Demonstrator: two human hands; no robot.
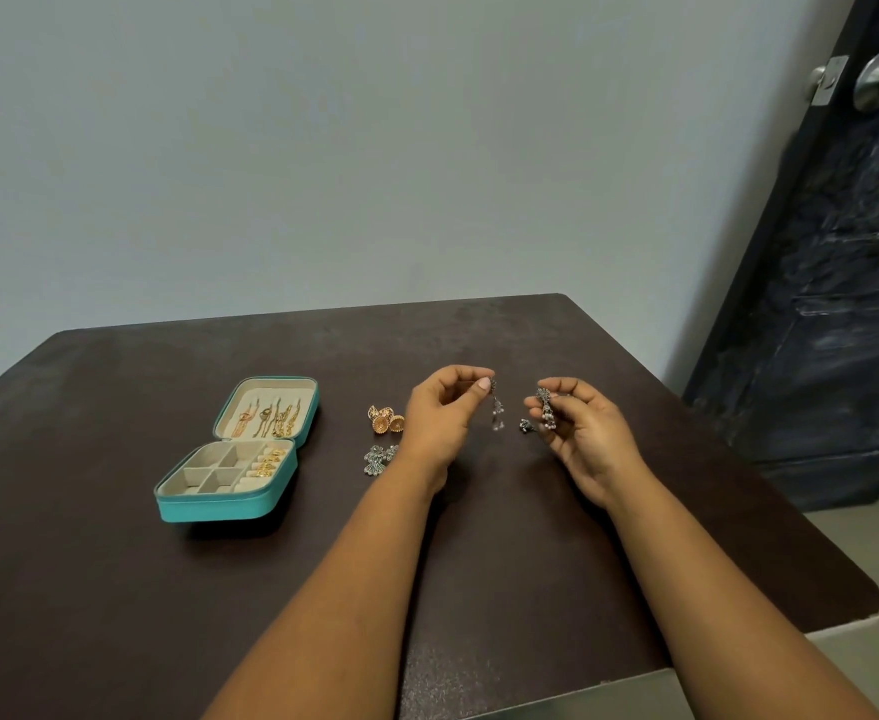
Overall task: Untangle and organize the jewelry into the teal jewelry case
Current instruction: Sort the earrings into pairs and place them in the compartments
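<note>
Above the tabletop (115, 589), each grip pinches one silver drop earring: left hand (440, 415) holds the dangling one (497, 407), right hand (580, 428) the other (545, 405). They hang apart, so I judge this pair untangled. Next: carry both left to the teal jewelry case (219, 506), lowering gently into a free compartment. Case is open; lid holds gold chains (268, 415), right strip holds gold rings (268, 462), four square compartments look bare. Loose on the tabletop: gold earrings (388, 419), silver cluster (377, 458), small silver piece (526, 426).
</note>
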